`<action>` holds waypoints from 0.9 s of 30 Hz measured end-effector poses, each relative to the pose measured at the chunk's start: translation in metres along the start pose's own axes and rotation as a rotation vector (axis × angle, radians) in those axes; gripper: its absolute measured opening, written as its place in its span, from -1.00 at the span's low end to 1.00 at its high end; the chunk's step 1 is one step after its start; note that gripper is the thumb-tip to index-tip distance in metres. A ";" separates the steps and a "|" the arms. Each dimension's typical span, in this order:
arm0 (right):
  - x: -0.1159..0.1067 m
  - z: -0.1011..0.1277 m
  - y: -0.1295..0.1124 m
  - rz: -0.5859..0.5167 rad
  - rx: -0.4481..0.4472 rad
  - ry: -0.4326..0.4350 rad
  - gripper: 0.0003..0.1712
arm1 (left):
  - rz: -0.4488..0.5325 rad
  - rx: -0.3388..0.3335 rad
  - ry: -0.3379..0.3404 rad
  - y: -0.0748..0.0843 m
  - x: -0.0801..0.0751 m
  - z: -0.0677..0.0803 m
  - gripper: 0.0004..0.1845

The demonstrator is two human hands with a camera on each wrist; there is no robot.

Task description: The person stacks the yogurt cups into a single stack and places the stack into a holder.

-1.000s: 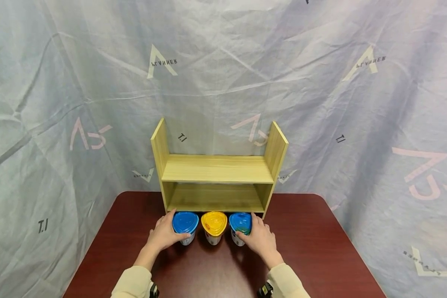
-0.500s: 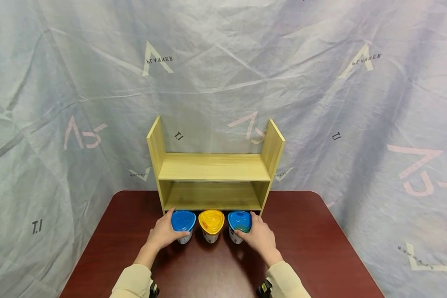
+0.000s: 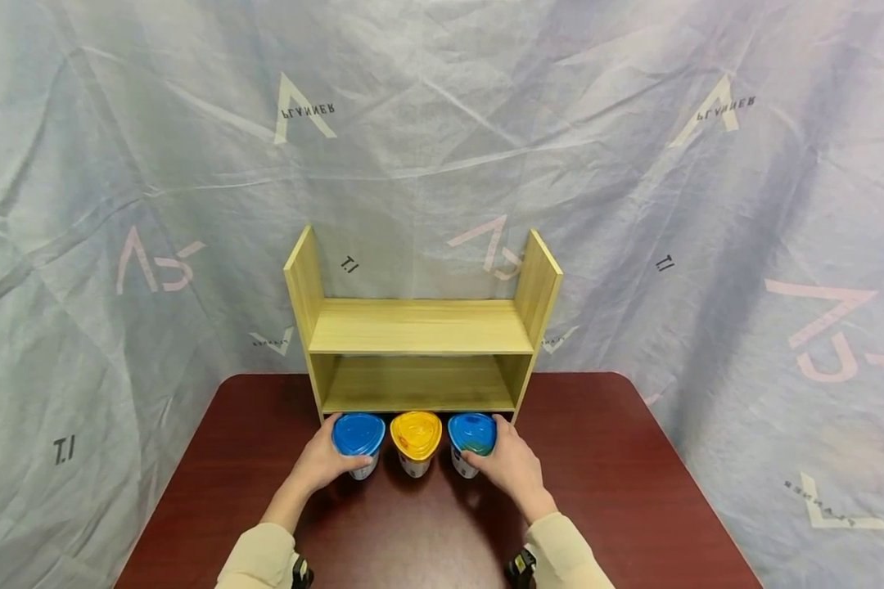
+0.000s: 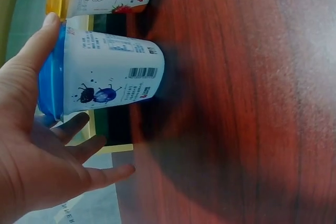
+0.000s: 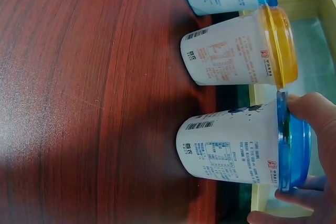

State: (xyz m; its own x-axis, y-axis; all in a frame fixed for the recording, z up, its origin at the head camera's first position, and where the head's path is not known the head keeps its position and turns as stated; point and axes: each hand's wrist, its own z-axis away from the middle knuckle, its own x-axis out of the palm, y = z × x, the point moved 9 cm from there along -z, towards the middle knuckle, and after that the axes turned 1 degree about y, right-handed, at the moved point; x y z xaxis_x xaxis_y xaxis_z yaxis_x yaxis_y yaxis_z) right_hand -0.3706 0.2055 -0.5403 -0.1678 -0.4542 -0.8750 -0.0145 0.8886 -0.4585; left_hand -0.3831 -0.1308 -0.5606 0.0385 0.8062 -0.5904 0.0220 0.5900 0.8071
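Observation:
Three white yoghurt cups stand in a row on the dark red table (image 3: 604, 483), right in front of a wooden shelf (image 3: 420, 327). My left hand (image 3: 326, 460) grips the left cup (image 3: 358, 435), which has a blue lid. In the left wrist view the thumb lies on the lid's rim, and the fingers (image 4: 79, 153) spread behind the left cup (image 4: 107, 80). My right hand (image 3: 510, 468) grips the right cup (image 3: 472, 435), also blue-lidded. The right wrist view has the thumb (image 5: 311, 109) on the lid edge of this right cup (image 5: 231, 148). The yellow-lidded cup (image 3: 416, 435) stands untouched between them.
The shelf has two bare boards and stands at the table's far edge against a grey cloth backdrop (image 3: 633, 204). Bare tabletop lies on both sides of the cups and in front of them.
The head view has shifted slightly. Both hands stay on the outer cups, and the cups have not visibly moved.

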 end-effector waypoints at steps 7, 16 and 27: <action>0.001 -0.002 -0.001 -0.010 -0.003 -0.008 0.14 | 0.039 -0.011 0.004 -0.004 0.001 0.001 0.20; -0.001 -0.003 0.000 -0.006 -0.005 0.013 0.12 | 0.037 -0.026 0.019 -0.007 0.003 0.000 0.20; -0.003 -0.001 0.000 -0.004 -0.014 0.042 0.11 | 0.029 -0.043 0.015 -0.010 0.004 0.002 0.19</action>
State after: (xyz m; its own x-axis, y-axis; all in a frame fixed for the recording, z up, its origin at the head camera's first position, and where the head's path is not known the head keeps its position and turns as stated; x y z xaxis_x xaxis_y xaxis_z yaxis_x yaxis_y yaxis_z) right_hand -0.3710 0.2068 -0.5379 -0.2089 -0.4549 -0.8657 -0.0294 0.8878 -0.4594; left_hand -0.3811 -0.1335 -0.5710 0.0237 0.8234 -0.5669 -0.0221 0.5674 0.8232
